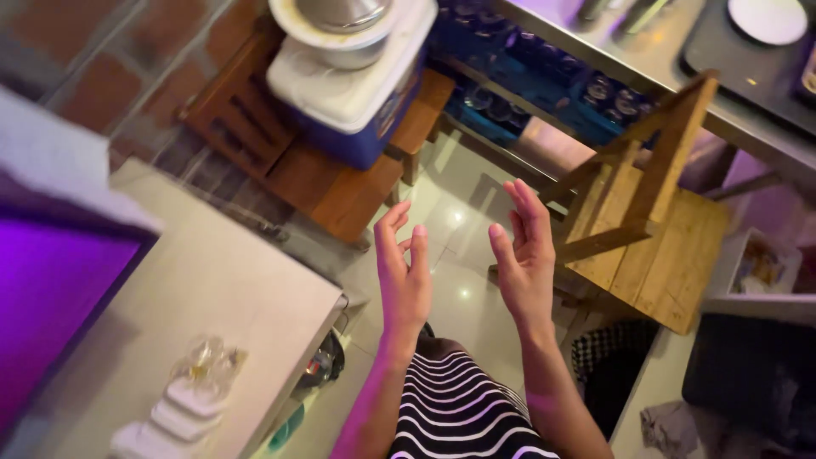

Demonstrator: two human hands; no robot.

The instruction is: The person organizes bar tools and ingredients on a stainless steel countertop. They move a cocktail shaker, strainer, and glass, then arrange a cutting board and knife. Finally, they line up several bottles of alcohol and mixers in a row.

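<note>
Room: glossy pale tiled floor under purple-tinted light, with a brick-patterned stretch at the upper left.
Left hand: raised in front of the body, palm turned inward, fingers spread and slightly curled; the grip holds nothing.
Right hand: raised just beside the left, fingers spread and upright; its grip is empty too. The two hands are near each other but apart.
Nearest things: a light wooden chair stands just right of the right hand; a pale tabletop lies to the left, carrying small white dishes and a crumpled clear wrapper.
Farther off: a blue-and-white cooler box sits on a dark wooden bench, with a white bowl on its lid; a steel counter runs along the top right over blue crates.
Progress: judging by the empty, open hands, nothing is picked up or touched yet; any handling is still to come.
Hard to tell: the bowl's contents are cut off by the frame; the crate contents are dim; the dark heap at lower right is unclear.
</note>
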